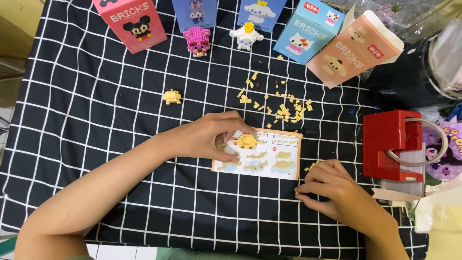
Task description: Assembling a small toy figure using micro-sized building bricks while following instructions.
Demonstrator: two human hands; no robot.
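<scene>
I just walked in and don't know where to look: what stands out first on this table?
At the centre, the left hand pinches a small yellow brick build over an instruction sheet; the right hand rests by the sheet's corner. Loose yellow bricks lie scattered above, and colourful boxes line the far edge of the black checked cloth.

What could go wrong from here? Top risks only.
1. The left hand pinches the small yellow brick assembly over the instruction sheet; a hard squeeze might pop pieces off.
2. Loose yellow bricks lie scattered just beyond the sheet; a sweep of either arm could scatter them.
3. The right hand handles tiny pieces near the sheet's edge, easily dropped.
</scene>
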